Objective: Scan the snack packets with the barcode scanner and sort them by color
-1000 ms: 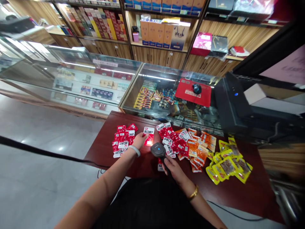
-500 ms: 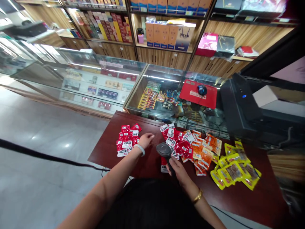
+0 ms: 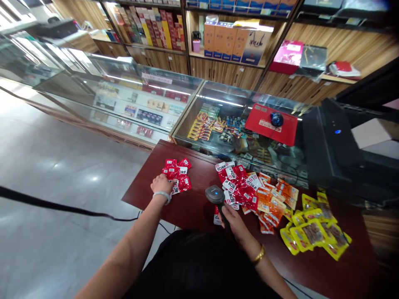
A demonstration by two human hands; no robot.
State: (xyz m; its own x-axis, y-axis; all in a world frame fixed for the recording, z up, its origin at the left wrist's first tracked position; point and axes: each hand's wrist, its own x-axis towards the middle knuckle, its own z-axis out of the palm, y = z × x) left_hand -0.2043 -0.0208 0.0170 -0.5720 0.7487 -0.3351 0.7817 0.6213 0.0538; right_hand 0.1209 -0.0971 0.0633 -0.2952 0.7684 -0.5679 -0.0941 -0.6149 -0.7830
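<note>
My left hand (image 3: 162, 183) rests on the small left pile of red snack packets (image 3: 177, 173) on the dark red table (image 3: 190, 209); its fingers curl over the packets, and I cannot see whether it grips one. My right hand (image 3: 232, 218) is closed round the handle of a black barcode scanner (image 3: 215, 194), whose head points away from me. Just right of the scanner lies a larger heap of red packets (image 3: 238, 187), then orange packets (image 3: 272, 201) and yellow packets (image 3: 314, 232).
A glass display counter (image 3: 218, 120) with goods inside stands behind the table. On it lie a red mouse pad (image 3: 260, 124) with a black mouse (image 3: 276, 119). A black monitor (image 3: 327, 145) stands at the right. A black cable (image 3: 62, 206) crosses the grey floor.
My left hand held a red packet in front of the scanner, then carried it left and came down on the left pile. The scanner hand stayed put. The view shifted slightly.
</note>
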